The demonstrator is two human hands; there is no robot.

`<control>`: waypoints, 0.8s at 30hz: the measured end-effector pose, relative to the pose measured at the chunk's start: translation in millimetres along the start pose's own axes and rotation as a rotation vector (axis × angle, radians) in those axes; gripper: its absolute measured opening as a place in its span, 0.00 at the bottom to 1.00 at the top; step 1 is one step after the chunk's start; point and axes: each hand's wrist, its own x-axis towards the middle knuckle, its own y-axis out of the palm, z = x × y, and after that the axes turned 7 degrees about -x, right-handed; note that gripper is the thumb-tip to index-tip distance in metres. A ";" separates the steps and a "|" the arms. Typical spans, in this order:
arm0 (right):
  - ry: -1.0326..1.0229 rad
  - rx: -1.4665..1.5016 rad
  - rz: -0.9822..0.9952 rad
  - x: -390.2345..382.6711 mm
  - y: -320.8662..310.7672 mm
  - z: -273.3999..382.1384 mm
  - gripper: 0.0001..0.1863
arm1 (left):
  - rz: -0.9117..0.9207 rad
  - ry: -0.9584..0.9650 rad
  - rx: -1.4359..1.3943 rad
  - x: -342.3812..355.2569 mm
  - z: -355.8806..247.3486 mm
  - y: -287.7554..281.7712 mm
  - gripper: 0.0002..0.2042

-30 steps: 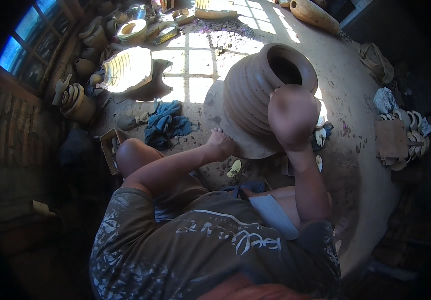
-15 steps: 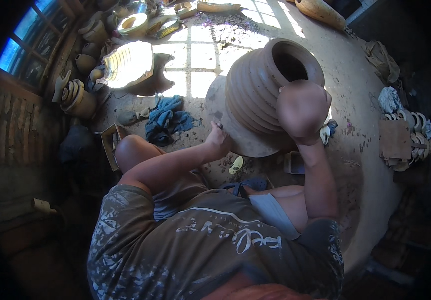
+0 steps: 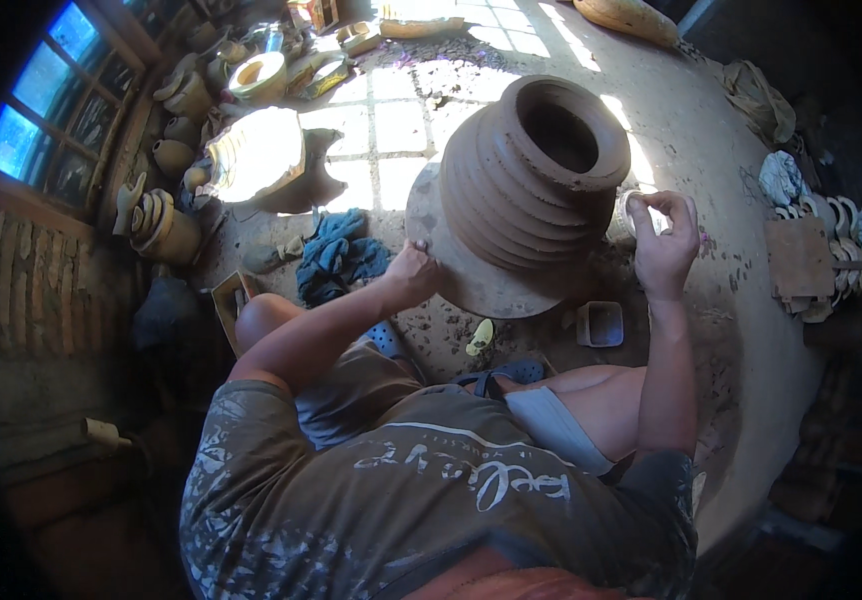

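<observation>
A tall brown clay pot [image 3: 511, 190] with ridged coils and a wide mouth stands on a round board [image 3: 491, 295] in front of me. At the board's left edge, my left hand [image 3: 413, 270] is closed on the rim. To the right of the pot, clear of its wall, my right hand [image 3: 663, 235] is raised with thumb and fingertips pinched; whether they hold something small I cannot make out. Below the board lie a yellow scrap [image 3: 480, 337] and a small rectangular tub [image 3: 599, 325].
Blue cloth [image 3: 336, 250] lies left of the board. Sunlit pieces [image 3: 251, 150] and several pots [image 3: 176, 158] crowd the left beneath the window. A long clay-coloured piece [image 3: 626, 20] lies at the back; curved pieces and a brown slab [image 3: 791, 260] are stacked at the right.
My right hand, a blur against the pot's right side earlier, has moved right, away from it, uncovering the ridged wall and more of the tub. My left hand stays at the board's edge.
</observation>
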 end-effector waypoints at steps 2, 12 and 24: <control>0.256 0.082 0.103 0.3 -8.6 2.3 0.07 | 0.025 0.019 -0.021 2.6 -20.9 -1.2 0.11; 0.043 -0.539 0.639 53.5 1.5 18.9 0.13 | 0.127 0.154 -0.446 -7.8 -114.7 -39.2 0.17; 0.152 -0.636 0.536 14.9 6.3 80.1 0.09 | 0.089 -0.209 -0.182 -2.7 -58.4 0.0 0.20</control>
